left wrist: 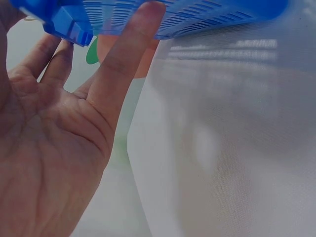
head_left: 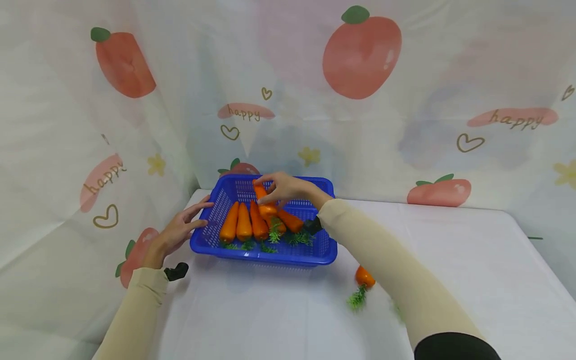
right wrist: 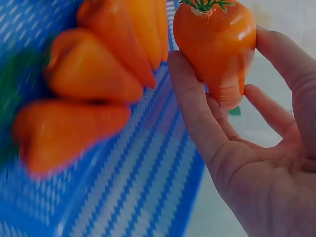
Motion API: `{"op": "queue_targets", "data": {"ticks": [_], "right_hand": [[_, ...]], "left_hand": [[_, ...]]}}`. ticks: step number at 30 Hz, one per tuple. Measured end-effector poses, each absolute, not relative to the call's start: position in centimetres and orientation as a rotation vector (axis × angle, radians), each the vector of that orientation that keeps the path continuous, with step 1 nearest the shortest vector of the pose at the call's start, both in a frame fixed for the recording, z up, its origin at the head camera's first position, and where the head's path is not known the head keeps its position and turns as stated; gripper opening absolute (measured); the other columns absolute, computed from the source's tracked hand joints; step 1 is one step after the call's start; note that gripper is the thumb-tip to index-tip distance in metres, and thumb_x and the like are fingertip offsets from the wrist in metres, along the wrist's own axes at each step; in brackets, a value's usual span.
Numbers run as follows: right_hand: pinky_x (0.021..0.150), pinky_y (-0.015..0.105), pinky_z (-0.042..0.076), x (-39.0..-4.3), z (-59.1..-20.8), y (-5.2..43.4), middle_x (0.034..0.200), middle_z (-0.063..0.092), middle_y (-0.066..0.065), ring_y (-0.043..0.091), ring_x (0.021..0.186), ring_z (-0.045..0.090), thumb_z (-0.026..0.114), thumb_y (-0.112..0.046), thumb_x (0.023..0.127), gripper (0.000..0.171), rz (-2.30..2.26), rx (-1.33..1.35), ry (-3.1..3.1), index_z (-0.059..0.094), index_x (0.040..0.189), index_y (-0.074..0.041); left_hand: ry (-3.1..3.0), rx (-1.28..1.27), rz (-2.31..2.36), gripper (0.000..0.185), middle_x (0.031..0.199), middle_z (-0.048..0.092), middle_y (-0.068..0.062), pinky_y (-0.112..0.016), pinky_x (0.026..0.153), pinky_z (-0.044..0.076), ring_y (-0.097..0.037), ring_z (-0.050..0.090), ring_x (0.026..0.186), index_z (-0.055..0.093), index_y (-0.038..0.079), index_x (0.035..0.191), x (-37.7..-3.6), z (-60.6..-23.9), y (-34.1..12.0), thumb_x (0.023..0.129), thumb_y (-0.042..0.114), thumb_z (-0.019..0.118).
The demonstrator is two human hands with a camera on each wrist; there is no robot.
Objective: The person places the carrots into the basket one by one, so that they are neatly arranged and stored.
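My right hand (head_left: 290,189) pinches an orange carrot (right wrist: 212,37) between thumb and fingers, its green-leaved top upward in the right wrist view. This carrot is over the blue perforated basket (head_left: 265,257). Several more carrots (head_left: 243,225) lie side by side inside, thick leafy ends mostly toward the front rim. At the basket's left side is my left hand (head_left: 177,230), fingers extended along the rim; in the left wrist view a fingertip (left wrist: 150,12) touches the blue wall.
Another carrot (head_left: 364,277) lies on the white tablecloth (head_left: 270,310) right of the basket, partly covered by my right sleeve (head_left: 387,250). A bit of green shows beside that sleeve. A printed curtain (head_left: 288,60) hangs behind the table and along its left.
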State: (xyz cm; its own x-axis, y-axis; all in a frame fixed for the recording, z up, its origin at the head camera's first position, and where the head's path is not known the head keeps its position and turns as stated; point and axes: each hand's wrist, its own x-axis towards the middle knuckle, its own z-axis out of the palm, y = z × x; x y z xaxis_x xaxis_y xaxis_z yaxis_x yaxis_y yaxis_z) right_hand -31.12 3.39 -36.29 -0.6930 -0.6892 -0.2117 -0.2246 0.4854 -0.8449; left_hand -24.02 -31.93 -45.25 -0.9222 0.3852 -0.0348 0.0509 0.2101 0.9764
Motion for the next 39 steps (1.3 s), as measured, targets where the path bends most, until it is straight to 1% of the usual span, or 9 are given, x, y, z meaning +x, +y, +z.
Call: {"op": "queue_targets", "data": {"ticks": [5, 7, 11, 14, 17, 24, 28, 34, 39], "right_hand": [[0.087, 0.053, 0.06, -31.6, -37.8, 0.5, 0.148, 0.048, 0.022, 0.031, 0.107, 0.067, 0.076, -0.019, 0.095, 0.067, -1.193, -0.714, 2.163, 0.047, 0.155, -0.015], [0.086, 0.052, 0.061, -31.8, -38.4, -0.5, 0.151, 0.044, 0.022, 0.031, 0.105, 0.068, 0.076, -0.019, 0.094, 0.068, -1.207, -0.691, 2.156, 0.046, 0.155, -0.012], [0.083, 0.048, 0.062, -31.9, -39.1, -2.1, 0.163, 0.029, 0.019, 0.029, 0.101, 0.069, 0.076, -0.019, 0.095, 0.069, -1.2, -0.654, 2.162, 0.045, 0.155, -0.008], [0.082, 0.046, 0.062, -31.7, -39.5, -3.0, 0.165, 0.027, 0.017, 0.029, 0.094, 0.071, 0.075, -0.019, 0.095, 0.068, -1.198, -0.619, 2.144, 0.045, 0.155, -0.006], [0.081, 0.045, 0.063, -31.8, -39.9, -3.7, 0.16, 0.033, 0.018, 0.03, 0.087, 0.073, 0.076, -0.02, 0.094, 0.068, -1.21, -0.572, 2.115, 0.046, 0.154, -0.006], [0.084, 0.046, 0.062, -32.0, -41.0, -4.7, 0.154, 0.043, 0.02, 0.029, 0.102, 0.07, 0.076, -0.018, 0.095, 0.066, -1.273, -0.49, 2.074, 0.047, 0.153, -0.005], [0.082, 0.045, 0.062, -31.8, -41.4, -5.2, 0.146, 0.051, 0.02, 0.029, 0.103, 0.069, 0.077, -0.019, 0.094, 0.064, -1.304, -0.445, 2.088, 0.05, 0.15, -0.004], [0.082, 0.045, 0.062, -31.5, -41.9, -5.7, 0.143, 0.054, 0.018, 0.029, 0.098, 0.072, 0.076, -0.022, 0.094, 0.061, -1.316, -0.424, 2.113, 0.053, 0.148, -0.004], [0.084, 0.046, 0.062, -31.3, -42.1, -5.9, 0.142, 0.054, 0.019, 0.029, 0.097, 0.071, 0.076, -0.024, 0.094, 0.063, -1.315, -0.426, 2.12, 0.052, 0.148, -0.003]], "left_hand": [[2.229, 0.405, 1.76, 0.056, 0.173, 0.01, 0.007, -0.074, 0.108, 0.032, -0.038, 0.005, 0.157, 0.04, 0.011, 0.157, -24.1, -45.1, -31.9, 0.104, 0.014, 0.058], [2.232, 0.406, 1.757, 0.056, 0.173, 0.01, 0.008, -0.074, 0.108, 0.032, -0.038, 0.005, 0.157, 0.04, 0.011, 0.157, -24.1, -45.0, -31.9, 0.104, 0.014, 0.058], [2.23, 0.407, 1.757, 0.057, 0.173, 0.01, 0.009, -0.072, 0.108, 0.035, -0.037, 0.006, 0.157, 0.04, 0.011, 0.158, -24.3, -45.0, -31.9, 0.104, 0.014, 0.059], [2.228, 0.406, 1.759, 0.057, 0.173, 0.011, 0.009, -0.071, 0.108, 0.036, -0.037, 0.006, 0.157, 0.04, 0.012, 0.158, -24.4, -45.1, -31.9, 0.104, 0.015, 0.059], [2.228, 0.399, 1.759, 0.057, 0.173, 0.011, 0.009, -0.071, 0.109, 0.036, -0.036, 0.007, 0.157, 0.039, 0.012, 0.158, -24.4, -45.0, -31.8, 0.104, 0.014, 0.059], [2.232, 0.397, 1.76, 0.057, 0.173, 0.011, 0.01, -0.07, 0.109, 0.036, -0.035, 0.005, 0.157, 0.039, 0.012, 0.158, -24.5, -45.2, -31.8, 0.104, 0.015, 0.059], [2.231, 0.395, 1.759, 0.058, 0.173, 0.01, 0.01, -0.07, 0.109, 0.036, -0.036, 0.007, 0.157, 0.038, 0.012, 0.159, -24.5, -45.3, -31.8, 0.104, 0.016, 0.059], [2.234, 0.382, 1.758, 0.06, 0.173, 0.01, 0.009, -0.071, 0.109, 0.035, -0.037, 0.007, 0.157, 0.037, 0.011, 0.159, -24.4, -45.3, -31.8, 0.104, 0.015, 0.059], [2.235, 0.38, 1.756, 0.059, 0.173, 0.009, 0.008, -0.071, 0.109, 0.035, -0.038, 0.006, 0.157, 0.037, 0.011, 0.159, -24.3, -45.3, -31.9, 0.104, 0.014, 0.058]]}}
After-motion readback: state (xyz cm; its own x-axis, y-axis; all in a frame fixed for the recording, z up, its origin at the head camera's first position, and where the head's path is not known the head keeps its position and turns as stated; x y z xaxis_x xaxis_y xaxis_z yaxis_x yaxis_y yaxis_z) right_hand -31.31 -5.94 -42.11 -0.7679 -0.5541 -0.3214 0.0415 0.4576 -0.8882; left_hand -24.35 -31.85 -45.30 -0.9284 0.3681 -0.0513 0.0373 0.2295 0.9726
